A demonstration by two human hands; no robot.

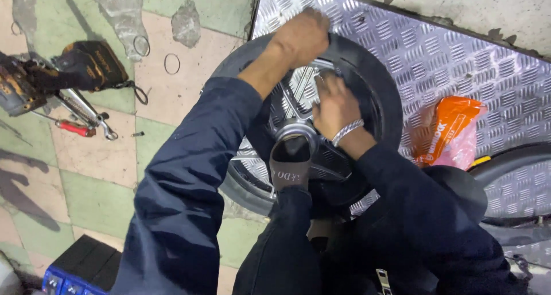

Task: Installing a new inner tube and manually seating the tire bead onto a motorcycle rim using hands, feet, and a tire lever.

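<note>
A black tyre point(376, 82) on a silver spoked wheel lies flat, half on the tiled floor and half on a metal chequer plate point(436, 54). My left hand point(301, 37) grips the tyre's far edge, fingers curled over the rubber. My right hand point(334, 105), with a silver bracelet at the wrist, presses inside the rim by the spokes; what it holds is hidden. A foot in a black slipper point(290, 166) rests on the wheel's hub. Both arms wear dark blue sleeves.
An orange plastic bag point(450, 134) lies right of the wheel, beside another tyre point(511, 157). At the left lie a power tool point(17, 88), a black glove or pouch point(92, 62), a wrench point(86, 111), a red-handled screwdriver point(74, 128) and metal rings point(171, 63). A blue box point(80, 266) sits bottom left.
</note>
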